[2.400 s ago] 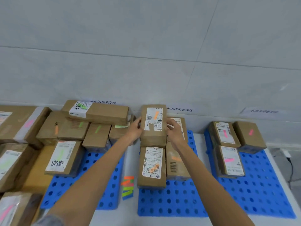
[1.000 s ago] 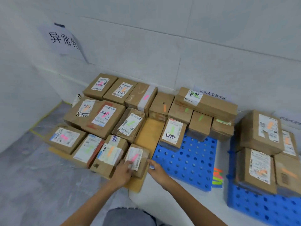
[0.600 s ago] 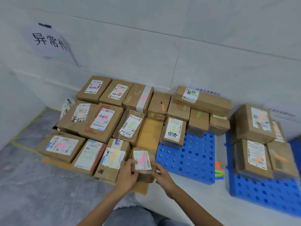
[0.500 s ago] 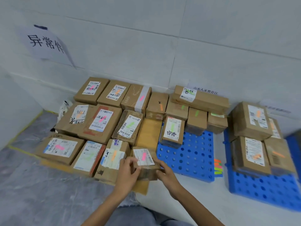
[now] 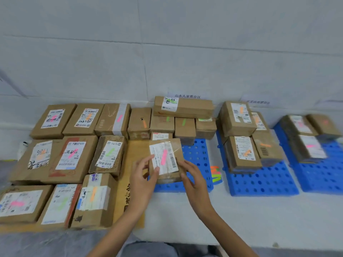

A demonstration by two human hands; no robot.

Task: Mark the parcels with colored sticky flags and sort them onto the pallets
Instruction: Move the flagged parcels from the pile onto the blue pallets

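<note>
Cardboard, brown and taped over, forms the small parcel (image 5: 178, 149) held up at mid-frame. A pink flag (image 5: 164, 157) lies along its white label (image 5: 173, 160). The left hand (image 5: 143, 176) sits at the parcel's 8 o'clock and pinches its left edge between thumb and fingertips. The right hand (image 5: 193, 180) sits at 4 o'clock, with curled fingers gripping the right edge. I cannot tell whether the parcel rests on anything below.

It shows over the join between a flat tan cardboard sheet (image 5: 132, 153) at its 9 o'clock and the leftmost blue pallet (image 5: 198, 151) at 3 o'clock. At 12 o'clock, green-flagged parcels (image 5: 193, 108) are stacked at that pallet's back.

Further out at 3 o'clock, a fan of orange and green sticky flags (image 5: 216, 174) lies on the white surface (image 5: 241, 216). Past it, the middle pallet (image 5: 259, 184) carries orange-flagged parcels (image 5: 239, 154). Beyond that, the right pallet (image 5: 323, 179) carries blurred pink-flagged parcels (image 5: 310, 151).

At 9 o'clock, mixed parcels (image 5: 72, 158) with pink, orange and green flags crowd the sheet. Grey floor (image 5: 37, 243) fills the view at 7 o'clock. A white tiled wall (image 5: 167, 52) closes the view at 12 o'clock and bears a paper sign (image 5: 187, 96).
</note>
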